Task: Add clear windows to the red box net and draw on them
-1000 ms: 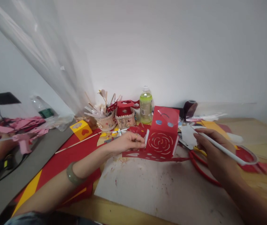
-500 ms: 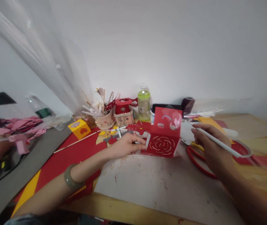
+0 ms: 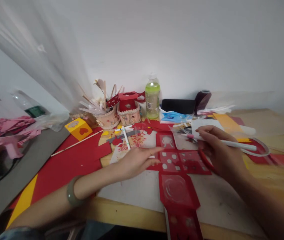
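A red paper box net (image 3: 179, 176) with cut-out patterns lies unfolded flat on the white mat (image 3: 137, 191), its lowest panel hanging past the table's front edge. My left hand (image 3: 137, 160) lies flat and open with its fingertips on the net's left panel. My right hand (image 3: 218, 150) is closed around a white pen-like stick (image 3: 236, 144), resting at the net's right panel.
A green drink bottle (image 3: 152, 96), two small baskets of sticks (image 3: 107, 116) and a yellow cube (image 3: 79, 128) stand at the back. Red sheets (image 3: 69, 160), red-handled scissors and paper scraps lie around. Another person's hand and pink pieces (image 3: 7, 140) are at far left.
The folded red box has been opened out and now lies flat as a cross-shaped net. My left hand went from gripping its side to lying flat on it. The view tilted down.
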The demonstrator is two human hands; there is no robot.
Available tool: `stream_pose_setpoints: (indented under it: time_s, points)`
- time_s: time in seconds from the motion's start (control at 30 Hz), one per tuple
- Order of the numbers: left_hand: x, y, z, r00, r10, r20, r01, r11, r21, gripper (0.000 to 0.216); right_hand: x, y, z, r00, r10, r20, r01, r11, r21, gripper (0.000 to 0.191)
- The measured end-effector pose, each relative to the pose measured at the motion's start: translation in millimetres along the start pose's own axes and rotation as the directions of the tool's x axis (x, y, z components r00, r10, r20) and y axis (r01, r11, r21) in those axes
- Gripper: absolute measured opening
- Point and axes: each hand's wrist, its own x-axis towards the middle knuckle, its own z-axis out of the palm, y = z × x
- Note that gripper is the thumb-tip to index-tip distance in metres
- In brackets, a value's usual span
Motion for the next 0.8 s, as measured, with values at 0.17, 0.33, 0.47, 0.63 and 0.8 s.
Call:
stream_pose_setpoints:
  time_s: [0.17, 0.33, 0.47, 0.63, 0.8]
  points:
    - [8, 14, -10, 0.965, -0.242, 0.099, 0.26, 0.86, -0.439, 0.023, -22, 7, 9, 0.967, 0.006, 0.256, -0.007, 1.0, 0.0, 0.029]
    - [6, 23, -8, 0.968, -0.161, 0.193, 0.242, 0.805, -0.542, 0.027, -36, 17, 7, 0.93, 0.006, 0.367, 0.026, 0.996, -0.081, 0.028]
    - [6, 25, -9, 0.977, -0.104, 0.185, 0.197, 0.767, -0.611, 0.024, -36, 22, 3, 0.949, -0.008, 0.316, 0.033, 0.997, -0.076, 0.028]
    - [8, 24, -13, 0.979, -0.075, 0.191, 0.183, 0.746, -0.641, 0.022, -33, 13, 10, 0.955, -0.029, 0.296, 0.09, 0.977, -0.195, 0.032]
    - [4, 33, -19, 0.93, -0.085, 0.357, 0.272, 0.811, -0.517, 0.021, -38, -10, 24, 0.865, -0.026, 0.501, 0.228, 0.91, -0.346, 0.028]
